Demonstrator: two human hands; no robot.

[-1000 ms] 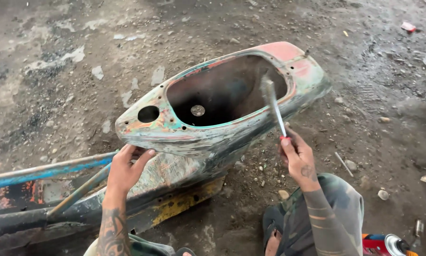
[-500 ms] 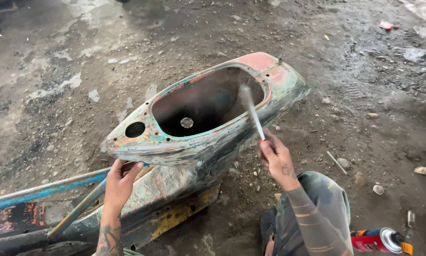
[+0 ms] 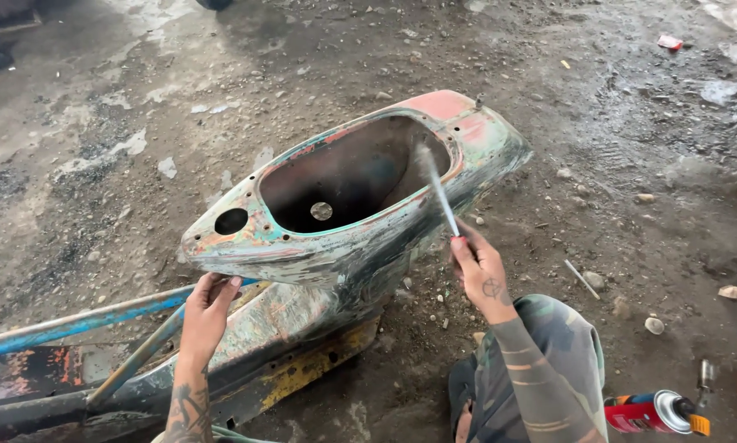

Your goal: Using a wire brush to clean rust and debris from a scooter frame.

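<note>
Gripping the lower rim of a scooter body shell with left hand, fingers curled under the edge near the small round hole. Right hand clenched around the handle of a thin metal tool, tip reaching over the shell's right rim into the large open cavity; tip blurred, kind of tool not clear. Shell tilted, paint stripped in patches of teal, pink and bare metal, resting on a lower frame on the dirt floor.

Open ground all round the far and right sides of the shell. Near side crowded: blue bar running left from just beside the left hand, knee in camouflage trousers just below the right hand.

Frame cut off at left and bottom edges. Underside of shell hidden. Inside of cavity dark, one round hole visible at its bottom.

Spray can lying at lower right, partly cut off. Small stones and scraps scattered over the floor; small rod lying right of the hand.
</note>
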